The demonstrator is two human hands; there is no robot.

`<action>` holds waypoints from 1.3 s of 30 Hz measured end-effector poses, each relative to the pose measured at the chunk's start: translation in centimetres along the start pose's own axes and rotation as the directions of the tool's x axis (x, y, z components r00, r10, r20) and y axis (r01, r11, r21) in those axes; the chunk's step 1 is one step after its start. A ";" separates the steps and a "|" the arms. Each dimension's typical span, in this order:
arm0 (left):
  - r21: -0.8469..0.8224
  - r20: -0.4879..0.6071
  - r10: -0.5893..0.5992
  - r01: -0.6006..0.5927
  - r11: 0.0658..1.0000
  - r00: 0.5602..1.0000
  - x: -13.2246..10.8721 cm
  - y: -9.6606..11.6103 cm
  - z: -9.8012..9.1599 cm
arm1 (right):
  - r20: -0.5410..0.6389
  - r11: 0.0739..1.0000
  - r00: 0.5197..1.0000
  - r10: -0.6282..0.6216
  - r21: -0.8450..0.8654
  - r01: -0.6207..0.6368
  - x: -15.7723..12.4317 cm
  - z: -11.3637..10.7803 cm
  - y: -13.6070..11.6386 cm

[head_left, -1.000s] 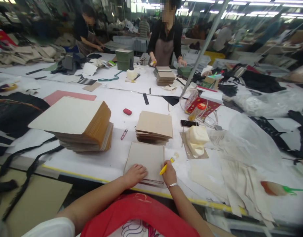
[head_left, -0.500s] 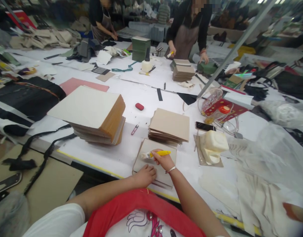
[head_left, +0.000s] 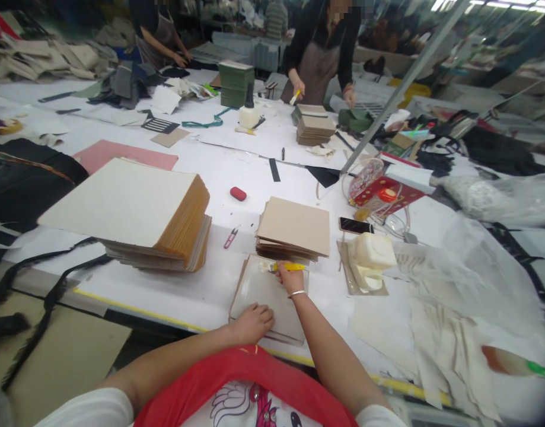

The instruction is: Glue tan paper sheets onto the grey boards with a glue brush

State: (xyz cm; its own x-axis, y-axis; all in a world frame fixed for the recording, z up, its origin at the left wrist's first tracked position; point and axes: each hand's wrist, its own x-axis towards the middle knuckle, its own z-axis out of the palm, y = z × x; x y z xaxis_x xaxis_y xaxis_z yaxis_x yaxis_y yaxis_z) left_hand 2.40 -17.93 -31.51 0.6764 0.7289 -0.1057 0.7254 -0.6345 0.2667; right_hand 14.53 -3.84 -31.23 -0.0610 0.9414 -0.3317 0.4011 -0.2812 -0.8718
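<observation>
In the head view, the left hand (head_left: pixel 254 322) lies palm down on the near part of a grey board (head_left: pixel 262 289), its fingers together and slightly bent, gripping nothing. The right hand (head_left: pixel 292 277) is closed around the yellow handle of a brush (head_left: pixel 293 267), whose pale bristles point left over the far part of the same board; whether they touch it cannot be told. The board is the top one of a low pile at the near edge of the bench (head_left: pixel 219 290), and a shiny, wet-looking patch shows on its left part. Just beyond it stands a short stack of tan boards (head_left: pixel 293 226), a little uneven at the sides. To the left is a much taller stack of boards (head_left: pixel 125 201) with a pale top, and between the two stacks lie small snips (head_left: pixel 230 238), with a red case (head_left: pixel 238 194) farther off. To the right, a cut white plastic tub (head_left: pixel 370 255) rests on a piece of card (head_left: pixel 343 267), near a dark phone (head_left: pixel 356 225). Pale fabric pieces (head_left: pixel 436 338) lie at the near right. On the far side, a person in an apron (head_left: pixel 316 59) holds another yellow-handled brush (head_left: pixel 295 96) near a stack of brown boards (head_left: pixel 315 131)
</observation>
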 end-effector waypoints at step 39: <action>-0.040 0.016 -0.099 0.100 0.994 0.995 0.4 1.2 4.1 | 0.640 0.634 0.585 -0.499 -0.191 0.750 -8.2 0.1 -0.3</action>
State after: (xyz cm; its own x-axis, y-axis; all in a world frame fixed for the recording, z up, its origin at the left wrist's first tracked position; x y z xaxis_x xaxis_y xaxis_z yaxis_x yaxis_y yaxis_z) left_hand 4.08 -19.44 -35.20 0.6032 0.7840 -0.1469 0.7835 -0.5478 0.2933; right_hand 14.82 -11.54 -28.28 -0.8205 0.5716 0.0108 0.3826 0.5631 -0.7325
